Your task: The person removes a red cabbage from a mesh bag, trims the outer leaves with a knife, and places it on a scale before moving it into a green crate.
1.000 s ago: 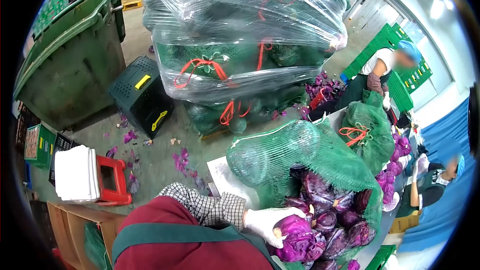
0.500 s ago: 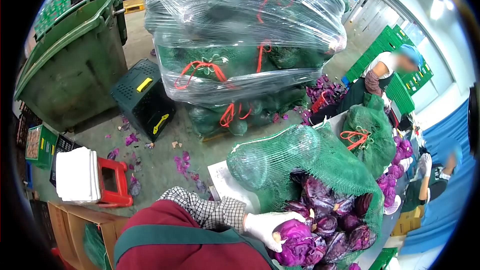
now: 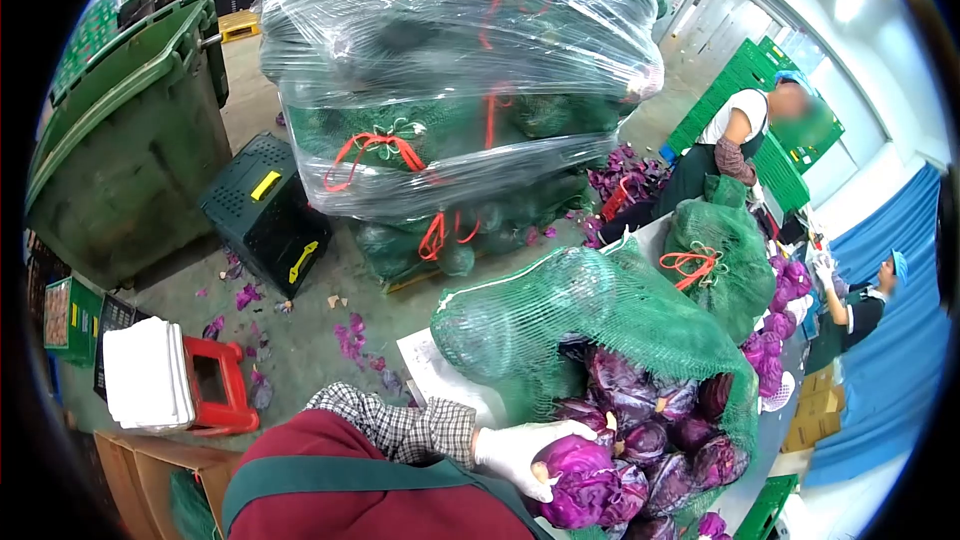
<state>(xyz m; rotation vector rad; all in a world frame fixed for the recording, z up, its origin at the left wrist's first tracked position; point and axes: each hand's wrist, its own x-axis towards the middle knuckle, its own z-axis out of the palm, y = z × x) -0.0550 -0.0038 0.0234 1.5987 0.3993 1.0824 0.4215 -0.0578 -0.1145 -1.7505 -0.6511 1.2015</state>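
My left hand (image 3: 512,452), in a white glove, grips a bright purple red cabbage (image 3: 580,482) near the bottom of the view. The thumb lies by its pale cut stem and the fingers reach over the top. Beside it, several darker red cabbages (image 3: 645,442) spill from the mouth of a green mesh sack (image 3: 680,335), which lies on its side. Part of that sack, towards the left, bulges with more round heads under the netting. My right hand is out of view.
A tied green mesh sack (image 3: 715,275) stands behind. Beyond rises a film-wrapped stack of sacks (image 3: 450,100). At left are a green wheeled bin (image 3: 130,150), a black crate (image 3: 265,215) and a red stool (image 3: 215,385). Two co-workers (image 3: 735,140) are at right; purple leaves litter the floor.
The view has shifted slightly, moving the surroundings left. My left hand keeps hold of the red cabbage. Both co-workers have changed posture, the farther one's head now higher.
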